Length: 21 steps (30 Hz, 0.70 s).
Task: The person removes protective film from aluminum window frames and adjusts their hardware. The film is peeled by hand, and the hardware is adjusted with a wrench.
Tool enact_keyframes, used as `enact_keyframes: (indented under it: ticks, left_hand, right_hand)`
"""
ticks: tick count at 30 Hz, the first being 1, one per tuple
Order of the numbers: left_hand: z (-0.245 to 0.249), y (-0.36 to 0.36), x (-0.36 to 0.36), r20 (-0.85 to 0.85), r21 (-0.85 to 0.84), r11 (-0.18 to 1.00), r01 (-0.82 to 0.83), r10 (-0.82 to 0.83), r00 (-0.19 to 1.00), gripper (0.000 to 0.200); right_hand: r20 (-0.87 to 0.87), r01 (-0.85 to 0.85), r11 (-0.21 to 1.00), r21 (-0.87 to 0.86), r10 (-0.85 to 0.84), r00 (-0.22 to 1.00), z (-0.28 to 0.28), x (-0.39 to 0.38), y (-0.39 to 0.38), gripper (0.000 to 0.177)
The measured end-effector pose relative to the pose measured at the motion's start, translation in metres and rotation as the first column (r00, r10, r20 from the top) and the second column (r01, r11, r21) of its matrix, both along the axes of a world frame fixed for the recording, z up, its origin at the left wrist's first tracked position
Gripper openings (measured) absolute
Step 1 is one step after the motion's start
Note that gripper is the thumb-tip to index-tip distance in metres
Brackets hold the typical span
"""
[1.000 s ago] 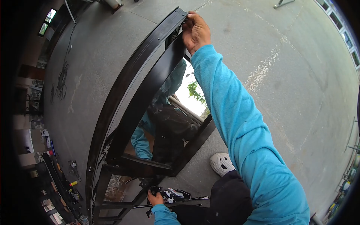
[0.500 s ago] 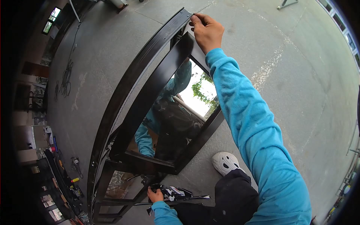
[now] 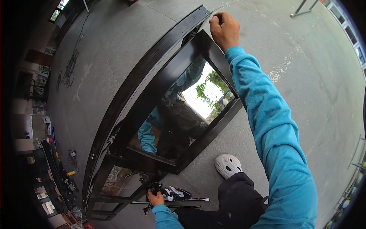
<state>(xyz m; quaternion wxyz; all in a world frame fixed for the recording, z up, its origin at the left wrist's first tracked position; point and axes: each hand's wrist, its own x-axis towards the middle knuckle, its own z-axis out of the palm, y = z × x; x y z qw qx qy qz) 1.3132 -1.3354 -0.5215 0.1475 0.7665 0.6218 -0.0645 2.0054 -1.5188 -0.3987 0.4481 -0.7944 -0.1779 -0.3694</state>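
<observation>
A long dark window frame (image 3: 126, 91) stands tilted across the middle, with a glazed sash (image 3: 152, 103) swung out from it. The sash's glass (image 3: 171, 126) reflects my sleeves, daylight and green leaves. At the frame's upper end, my right hand (image 3: 225, 31) is closed on its corner; the fingertips are hidden on the far side. Low down by the frame's lower part, my left hand (image 3: 156, 199) is closed at a small black part whose kind I cannot make out. Beside that hand lies a pile of black and white pieces (image 3: 177, 193) with thin dark strips.
My white clog (image 3: 228, 166) rests on the grey concrete floor (image 3: 282, 114). A coiled cable (image 3: 69, 72) lies at left. Tools and long dark profiles (image 3: 53, 168) line the left edge. A metal stand leg (image 3: 303, 9) is at the upper right.
In view, the frame's upper end and my right hand have shifted right together. That hand's fingers look more curled. My left hand stays in about the same place.
</observation>
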Motion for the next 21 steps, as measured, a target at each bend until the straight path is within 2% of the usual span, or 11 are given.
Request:
enact_keyframes:
  ticks: [2,3,7,9,12,14,16,21]
  left_hand:
    - [0.004,0.0,0.01,0.061,-0.014,1.0,-0.009,0.01,0.998,0.062]
    - [0.002,0.0,0.009,0.063,-0.017,1.0,-0.015,0.016,0.998,0.062]
    - [-0.004,0.0,0.008,0.088,-0.013,1.0,0.013,-0.012,0.996,0.062]
    - [-0.006,0.0,0.006,0.09,-0.025,1.0,-0.001,0.004,0.996,0.063]
    - [-0.009,-0.001,0.0,0.054,-0.02,1.0,0.003,-0.002,0.999,0.063]
    - [-0.009,0.0,-0.002,0.039,-0.021,1.0,0.015,-0.014,0.999,0.064]
    - [-0.005,0.0,-0.001,0.035,-0.025,1.0,-0.005,0.006,0.999,0.063]
    - [-0.006,0.002,0.0,0.041,-0.021,1.0,-0.001,0.002,0.999,0.061]
  right_hand:
    - [0.034,-0.065,0.97,0.234,0.059,0.998,0.0,-0.005,-0.002,0.017]
    - [0.038,-0.058,0.982,0.177,0.052,0.998,0.0,-0.006,-0.002,0.017]
    - [0.072,-0.078,0.985,0.153,0.068,0.995,0.0,-0.004,-0.001,0.015]
    - [0.147,-0.032,0.998,0.047,0.025,0.989,0.002,-0.004,-0.002,0.015]
    - [0.149,0.008,1.0,0.003,-0.009,0.989,0.002,0.0,-0.002,0.014]
    - [0.157,-0.024,0.999,0.048,0.016,0.987,0.003,0.004,0.001,0.015]
    - [0.161,0.037,0.998,-0.051,-0.028,0.987,0.006,0.008,-0.001,0.015]
    - [0.139,0.052,0.996,-0.076,-0.041,0.989,0.008,0.01,0.004,0.015]
